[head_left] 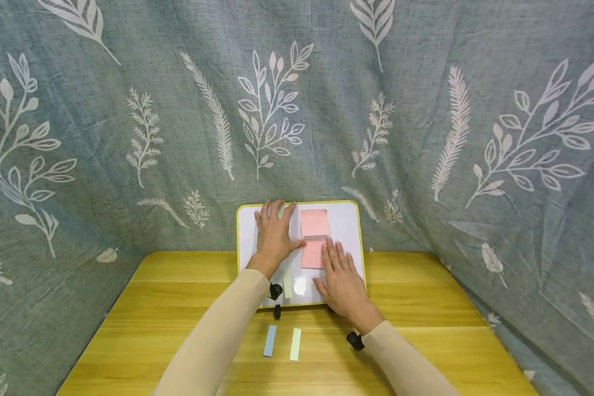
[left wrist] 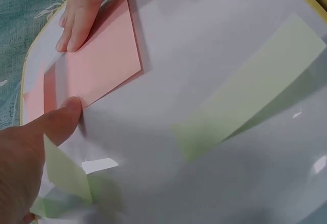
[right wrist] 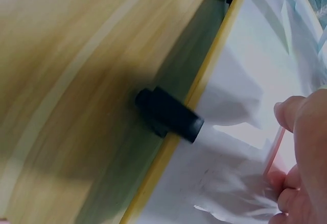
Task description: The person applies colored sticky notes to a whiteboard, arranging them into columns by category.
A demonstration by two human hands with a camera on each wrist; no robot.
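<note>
A whiteboard (head_left: pixel 247 234) with a yellow rim leans upright, bearing two pink sticky notes one above the other. The upper pink note (head_left: pixel 314 221) lifts at its lower edge. With straight fingers my right hand (head_left: pixel 345 283) presses the right side of the lower pink note (head_left: pixel 311 256). My left hand (head_left: pixel 274 237) spreads over the board, fingers near its top edge and thumb at the lower note's upper left corner (left wrist: pixel 77 99). One pale green strip (left wrist: pixel 250 89) hangs low on the board; another green strip (left wrist: pixel 66 175) curls up beside the left thumb.
On the wooden table (head_left: pixel 178 308) before the board lie a blue strip (head_left: pixel 269 341) and a pale green strip (head_left: pixel 295 344). Black feet hold the board's bottom edge, one black foot (right wrist: pixel 176 116) close below the right hand. A leaf-patterned curtain (head_left: pixel 326 137) hangs behind.
</note>
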